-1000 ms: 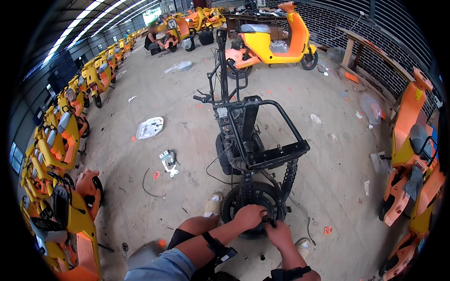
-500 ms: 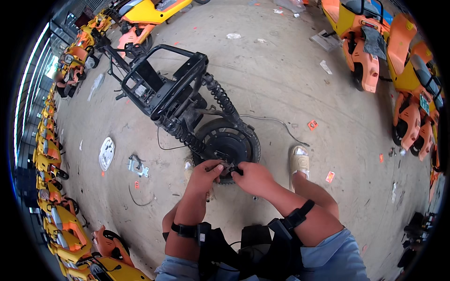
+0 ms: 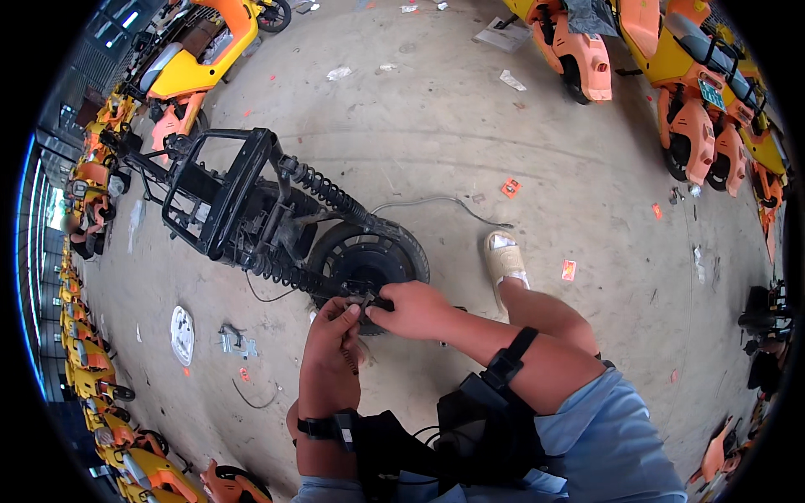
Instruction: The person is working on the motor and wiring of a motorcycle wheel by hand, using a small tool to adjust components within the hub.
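A stripped black scooter frame lies tilted over, its rear wheel pointing toward me. A coil-spring shock absorber runs down each side to the wheel. Just in front of the hub, my left hand pinches a small grey metal part. A thin coiled piece hangs below that palm. My right hand is closed beside it, on a small black piece that meets the metal part. The fingers hide most of both pieces, so their kind cannot be told.
A grey cable trails from the wheel toward my sandalled foot. A white oval cover, a metal bracket and a loose wire lie left. Yellow-orange scooters line both sides. A person sits far left.
My view has shifted, so the frame, wheel and floor litter appear further left. Both hands stay together at the wheel, still holding the small parts. My right foot appears turned slightly.
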Tool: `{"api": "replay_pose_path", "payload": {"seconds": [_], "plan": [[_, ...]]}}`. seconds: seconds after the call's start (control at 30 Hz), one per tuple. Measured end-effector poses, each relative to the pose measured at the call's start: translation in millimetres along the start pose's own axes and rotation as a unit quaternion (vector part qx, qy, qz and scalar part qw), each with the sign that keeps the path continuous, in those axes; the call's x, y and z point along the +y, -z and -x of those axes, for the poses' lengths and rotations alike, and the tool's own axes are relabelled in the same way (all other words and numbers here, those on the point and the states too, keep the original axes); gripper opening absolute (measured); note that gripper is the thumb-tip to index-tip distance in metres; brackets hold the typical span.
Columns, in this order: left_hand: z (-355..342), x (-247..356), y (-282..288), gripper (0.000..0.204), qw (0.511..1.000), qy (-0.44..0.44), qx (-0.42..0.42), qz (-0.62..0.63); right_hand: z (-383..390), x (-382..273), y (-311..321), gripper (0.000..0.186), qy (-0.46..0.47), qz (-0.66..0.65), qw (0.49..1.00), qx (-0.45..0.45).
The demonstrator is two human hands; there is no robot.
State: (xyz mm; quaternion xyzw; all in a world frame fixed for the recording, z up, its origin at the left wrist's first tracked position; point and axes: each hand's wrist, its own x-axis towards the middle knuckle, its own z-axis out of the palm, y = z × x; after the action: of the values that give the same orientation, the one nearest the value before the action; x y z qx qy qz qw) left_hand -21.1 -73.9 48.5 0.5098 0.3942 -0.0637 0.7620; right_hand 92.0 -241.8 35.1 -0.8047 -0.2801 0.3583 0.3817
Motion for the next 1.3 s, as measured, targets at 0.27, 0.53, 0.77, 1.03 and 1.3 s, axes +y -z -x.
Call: {"api": "replay_pose_path", "payload": {"seconds": [0.27, 0.53, 0.77, 1.03, 1.3], "plan": [[-23, 3, 21, 0.03, 0.996, -0.053, -0.064, -0.032, -26, -4, -7, 0.042, 0.013, 0.013, 0.999, 0.044], [-48, 16, 16, 0.037, 0.992, -0.111, -0.004, -0.052, -60, 9, -11, 0.035, 0.022, -0.075, 0.995, 0.063], [-61, 37, 16, 0.037, 0.99, -0.122, 0.007, 0.068, -78, -25, -15, 0.025, -0.022, -0.194, 0.98, 0.038], [-68, 59, 25, 0.037, 0.994, -0.083, -0.022, 0.073, -94, -27, -20, 0.025, -0.001, -0.179, 0.981, 0.071], [-72, 27, 41, 0.045, 0.987, -0.128, -0.021, -0.098, -69, -44, 13, 0.036, 0.066, 0.122, 0.99, 0.016]]}}
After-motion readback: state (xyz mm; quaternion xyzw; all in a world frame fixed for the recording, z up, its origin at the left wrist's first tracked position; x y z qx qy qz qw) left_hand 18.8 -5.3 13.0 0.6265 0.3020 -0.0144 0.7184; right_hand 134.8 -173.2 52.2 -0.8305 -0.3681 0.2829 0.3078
